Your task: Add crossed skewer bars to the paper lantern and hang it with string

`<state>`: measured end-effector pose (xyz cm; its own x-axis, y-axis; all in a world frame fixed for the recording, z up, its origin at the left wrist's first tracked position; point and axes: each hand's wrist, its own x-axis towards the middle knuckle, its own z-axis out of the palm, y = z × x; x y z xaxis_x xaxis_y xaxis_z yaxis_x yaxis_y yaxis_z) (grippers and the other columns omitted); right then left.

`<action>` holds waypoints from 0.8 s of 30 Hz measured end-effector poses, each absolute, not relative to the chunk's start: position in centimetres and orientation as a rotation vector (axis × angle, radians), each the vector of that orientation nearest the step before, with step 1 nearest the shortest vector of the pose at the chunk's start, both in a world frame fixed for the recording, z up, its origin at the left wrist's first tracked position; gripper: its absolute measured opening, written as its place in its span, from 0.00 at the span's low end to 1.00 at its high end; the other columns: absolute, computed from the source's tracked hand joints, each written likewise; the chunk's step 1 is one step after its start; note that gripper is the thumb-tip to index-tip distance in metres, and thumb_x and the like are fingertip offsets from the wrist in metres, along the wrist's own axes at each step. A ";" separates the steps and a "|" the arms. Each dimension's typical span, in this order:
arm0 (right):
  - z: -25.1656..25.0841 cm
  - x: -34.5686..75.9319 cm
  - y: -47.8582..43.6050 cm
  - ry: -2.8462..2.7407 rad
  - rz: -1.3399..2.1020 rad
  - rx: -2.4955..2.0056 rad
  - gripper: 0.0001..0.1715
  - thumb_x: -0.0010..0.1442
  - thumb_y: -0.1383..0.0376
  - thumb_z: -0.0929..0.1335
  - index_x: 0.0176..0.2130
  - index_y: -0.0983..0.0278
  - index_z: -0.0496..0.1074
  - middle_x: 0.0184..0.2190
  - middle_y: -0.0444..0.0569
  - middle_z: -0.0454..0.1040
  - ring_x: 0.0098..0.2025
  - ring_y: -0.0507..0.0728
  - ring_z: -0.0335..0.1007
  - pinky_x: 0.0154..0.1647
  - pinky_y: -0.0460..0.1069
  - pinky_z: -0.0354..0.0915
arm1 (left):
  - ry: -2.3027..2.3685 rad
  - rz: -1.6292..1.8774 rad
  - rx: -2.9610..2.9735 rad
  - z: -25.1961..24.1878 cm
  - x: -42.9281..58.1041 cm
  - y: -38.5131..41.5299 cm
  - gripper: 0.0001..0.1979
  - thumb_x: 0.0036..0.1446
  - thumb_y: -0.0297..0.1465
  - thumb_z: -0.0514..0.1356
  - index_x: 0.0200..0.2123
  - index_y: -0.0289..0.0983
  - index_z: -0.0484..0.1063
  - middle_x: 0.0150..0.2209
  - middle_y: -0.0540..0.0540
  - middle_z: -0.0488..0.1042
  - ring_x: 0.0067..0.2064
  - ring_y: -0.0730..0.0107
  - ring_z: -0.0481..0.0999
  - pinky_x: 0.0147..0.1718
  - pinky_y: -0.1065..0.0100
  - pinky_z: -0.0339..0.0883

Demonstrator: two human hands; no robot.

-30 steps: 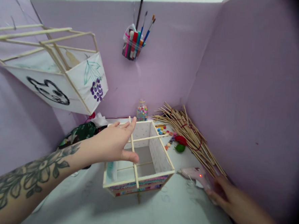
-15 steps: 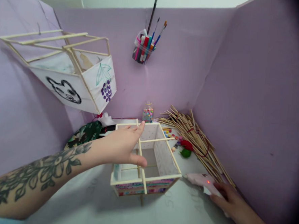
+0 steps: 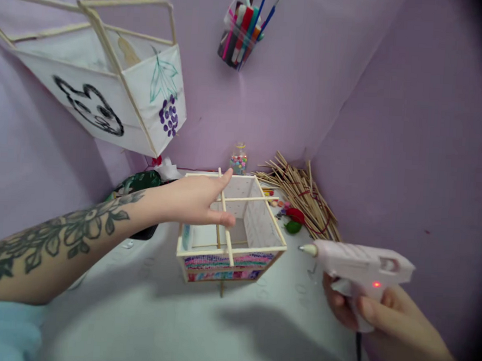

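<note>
The left hand (image 3: 194, 200) lies over the open top of the paper box (image 3: 228, 262). Its thumb and fingers are closed lightly on a thin stick (image 3: 228, 244), which runs from the near rim to the far rim. To the right and apart from the box, the glue gun (image 3: 358, 259) lies level with its nozzle pointing left at the box. The right hand (image 3: 375, 317) is wrapped firmly around the handle. The trigger finger is hidden, and the cord is cut off below.

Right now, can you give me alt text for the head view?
The right hand holds a glue gun, nozzle pointing at a paper box. The left hand grips a stick lying across its open top.
</note>
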<state>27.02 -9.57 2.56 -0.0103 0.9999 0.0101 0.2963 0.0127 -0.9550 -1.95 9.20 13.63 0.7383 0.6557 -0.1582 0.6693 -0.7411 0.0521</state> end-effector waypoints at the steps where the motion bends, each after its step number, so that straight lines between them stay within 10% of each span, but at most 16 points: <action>1: 3.0 26.3 -9.3 -1.446 1.122 -1.324 0.32 0.52 0.37 0.64 0.33 0.62 0.72 0.18 0.46 0.65 0.18 0.52 0.56 0.17 0.47 0.55 | 1.087 -0.195 2.825 13.7 -2.0 9.3 0.52 0.54 0.58 0.50 0.68 0.28 0.35 0.62 0.29 0.61 0.60 0.53 0.65 0.51 0.64 0.61; 7: 4.8 21.9 -7.4 -1.630 1.144 -1.227 0.08 0.54 0.61 0.69 0.34 0.63 0.74 0.27 0.48 0.73 0.26 0.53 0.66 0.27 0.47 0.66 | 1.067 -0.228 2.782 14.1 -1.9 9.6 0.51 0.55 0.55 0.52 0.67 0.27 0.35 0.62 0.31 0.61 0.60 0.54 0.66 0.51 0.64 0.61; 10: 4.9 20.4 -7.0 -1.653 1.114 -1.225 0.11 0.52 0.67 0.67 0.38 0.63 0.75 0.32 0.49 0.76 0.31 0.55 0.71 0.31 0.47 0.69 | 1.054 -0.223 2.776 14.1 -2.0 9.8 0.51 0.54 0.55 0.53 0.67 0.28 0.35 0.62 0.33 0.62 0.60 0.55 0.66 0.52 0.65 0.60; 24: 4.1 19.4 -6.3 -1.667 1.095 -1.180 0.12 0.58 0.56 0.66 0.34 0.61 0.74 0.20 0.44 0.66 0.20 0.50 0.59 0.21 0.45 0.64 | 1.023 -0.244 2.821 14.2 -1.8 9.8 0.51 0.54 0.56 0.52 0.68 0.29 0.34 0.61 0.32 0.64 0.59 0.55 0.67 0.50 0.65 0.62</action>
<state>19.39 -6.27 4.08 -0.2441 0.9618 0.1239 0.2683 0.1898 -0.9445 -1.84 9.78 14.16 0.7568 0.6237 -0.1955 0.6448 -0.7614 0.0669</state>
